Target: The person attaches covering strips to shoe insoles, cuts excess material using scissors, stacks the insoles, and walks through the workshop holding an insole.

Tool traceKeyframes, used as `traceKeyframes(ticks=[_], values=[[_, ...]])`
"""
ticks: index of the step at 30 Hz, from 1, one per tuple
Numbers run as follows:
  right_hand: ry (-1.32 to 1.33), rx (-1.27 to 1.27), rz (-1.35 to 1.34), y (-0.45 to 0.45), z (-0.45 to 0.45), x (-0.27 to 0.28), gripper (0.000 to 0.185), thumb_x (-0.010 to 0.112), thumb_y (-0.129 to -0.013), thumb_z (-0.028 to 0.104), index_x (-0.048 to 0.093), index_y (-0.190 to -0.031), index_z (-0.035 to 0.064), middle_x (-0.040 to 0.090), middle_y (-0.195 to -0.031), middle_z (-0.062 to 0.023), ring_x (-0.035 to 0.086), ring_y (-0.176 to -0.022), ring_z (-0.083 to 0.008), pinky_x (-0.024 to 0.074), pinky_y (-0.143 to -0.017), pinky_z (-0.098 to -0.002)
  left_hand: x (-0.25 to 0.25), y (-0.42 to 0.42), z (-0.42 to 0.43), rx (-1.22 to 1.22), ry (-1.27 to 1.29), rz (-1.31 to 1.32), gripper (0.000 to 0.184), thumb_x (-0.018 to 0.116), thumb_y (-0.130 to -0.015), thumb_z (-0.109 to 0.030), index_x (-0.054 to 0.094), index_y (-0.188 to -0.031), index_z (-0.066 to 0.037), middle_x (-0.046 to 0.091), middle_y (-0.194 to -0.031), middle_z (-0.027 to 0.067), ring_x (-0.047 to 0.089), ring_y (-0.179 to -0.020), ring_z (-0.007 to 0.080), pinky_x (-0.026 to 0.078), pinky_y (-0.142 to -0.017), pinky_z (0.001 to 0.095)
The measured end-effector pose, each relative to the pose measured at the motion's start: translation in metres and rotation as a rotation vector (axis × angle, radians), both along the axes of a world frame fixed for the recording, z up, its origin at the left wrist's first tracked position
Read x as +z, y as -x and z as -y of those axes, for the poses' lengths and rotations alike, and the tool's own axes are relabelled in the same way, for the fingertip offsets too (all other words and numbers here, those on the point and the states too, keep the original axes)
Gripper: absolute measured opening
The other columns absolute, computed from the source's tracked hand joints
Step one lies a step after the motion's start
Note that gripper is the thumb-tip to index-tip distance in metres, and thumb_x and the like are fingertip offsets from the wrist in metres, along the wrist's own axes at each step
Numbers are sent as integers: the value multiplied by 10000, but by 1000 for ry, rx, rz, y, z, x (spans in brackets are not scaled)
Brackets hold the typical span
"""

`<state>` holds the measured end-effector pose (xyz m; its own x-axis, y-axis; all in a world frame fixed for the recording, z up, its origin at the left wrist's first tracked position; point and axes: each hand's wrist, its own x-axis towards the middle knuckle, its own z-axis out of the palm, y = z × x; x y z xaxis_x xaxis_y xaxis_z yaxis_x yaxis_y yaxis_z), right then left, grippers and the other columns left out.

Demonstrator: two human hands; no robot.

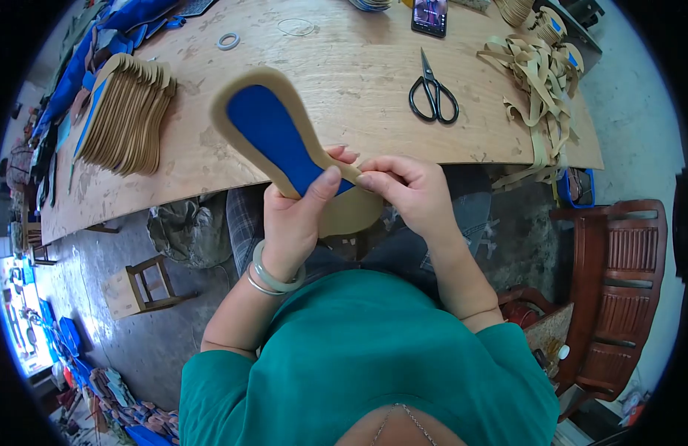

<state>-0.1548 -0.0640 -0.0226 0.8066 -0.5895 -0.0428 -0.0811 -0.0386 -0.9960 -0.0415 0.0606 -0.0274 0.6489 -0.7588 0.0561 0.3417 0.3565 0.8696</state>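
A tan sole-shaped piece with a blue centre (264, 123) is held up over the table's front edge, its wide end toward the upper left. My left hand (303, 215) grips its narrow middle, thumb on top and fingers behind. Fingertips of my right hand (411, 189) pinch the tan rim on the right side of that piece, close to my left thumb. Below both hands, the piece's other tan end (351, 212) hangs over my lap, partly hidden by the hands.
On the wooden table (329, 97) lie black-handled scissors (432, 93), a phone (430, 16), a tape roll (228, 41) and a stack of tan sole pieces (128, 115) at left. Tan strips (541, 89) hang over the right edge. A wooden bench (619, 297) stands at right, a stool (147, 286) at left.
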Motion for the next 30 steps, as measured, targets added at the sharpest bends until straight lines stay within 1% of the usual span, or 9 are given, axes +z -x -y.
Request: traceKeyframes(ticks=[5, 9, 12, 13, 16, 17, 24, 28, 30], values=[[-25, 3, 74, -12, -3, -27, 127, 671, -856, 80, 681, -953, -1, 666, -851, 1, 565, -748, -39, 440, -659, -167, -15, -5, 2, 46, -207, 127, 282, 640, -868, -9, 594, -1143, 33, 672, -1027, 93, 619, -967, 140, 489, -879, 281], [58, 7, 133, -22, 3, -29, 171, 674, -861, 123, 675, -978, 0, 663, -781, -7, 559, -688, -49, 446, -612, -198, -9, -20, 4, -5, -188, 171, 277, 630, -878, -34, 589, -1145, 27, 682, -1000, 89, 629, -940, 137, 502, -856, 280], [-387, 131, 113, -24, 22, -15, 237, 694, -842, 132, 656, -1049, 23, 662, -806, 1, 523, -667, -21, 412, -575, -189, 11, -36, 3, -91, -218, 76, 279, 620, -891, -71, 579, -1150, 24, 680, -1011, 98, 634, -930, 138, 511, -836, 280], [-385, 141, 112, -24, 28, -7, 237, 694, -842, 132, 656, -1049, 23, 662, -806, 1, 523, -667, -21, 412, -575, -189, 17, -41, 1, -132, -233, 25, 281, 616, -898, -90, 574, -1152, 23, 680, -1016, 103, 636, -925, 138, 516, -827, 281], [-165, 214, -63, -22, 51, 20, 352, 720, -794, 84, 617, -1123, 14, 570, -750, 66, 452, -641, -4, 361, -579, -155, 31, -57, -4, -186, -233, 57, 285, 604, -909, -117, 564, -1154, 23, 679, -1015, 112, 639, -924, 143, 522, -813, 283], [-161, 219, -64, -22, 59, 25, 352, 720, -794, 84, 617, -1123, 14, 570, -750, 66, 452, -641, -4, 361, -579, -155, 34, -61, -6, -223, -235, 71, 288, 599, -914, -131, 560, -1155, 23, 679, -1015, 117, 640, -924, 145, 525, -807, 284], [582, 491, -279, -67, 109, 74, 428, 748, -708, 32, 650, -1122, 85, 461, -709, 55, 444, -647, -58, 364, -582, -213, 46, -94, -14, -182, -277, 116, 297, 576, -923, -153, 514, -1168, 4, 671, -1013, 167, 662, -903, 198, 537, -789, 302], [914, 598, -160, -133, 157, 79, 435, 768, -681, 63, 657, -1102, 82, 595, -829, -44, 541, -743, -155, 445, -673, -285, 51, -111, -4, -96, -246, 90, 282, 592, -915, -127, 550, -1154, 17, 682, -988, 131, 655, -887, 162, 529, -784, 285], [954, 564, -178, -160, 177, 94, 447, 767, -686, 68, 649, -1118, 84, 570, -836, -30, 523, -753, -144, 434, -674, -277, 53, -122, 1, -69, -221, 83, 277, 601, -911, -116, 567, -1148, 23, 687, -976, 114, 652, -881, 144, 525, -782, 277]])
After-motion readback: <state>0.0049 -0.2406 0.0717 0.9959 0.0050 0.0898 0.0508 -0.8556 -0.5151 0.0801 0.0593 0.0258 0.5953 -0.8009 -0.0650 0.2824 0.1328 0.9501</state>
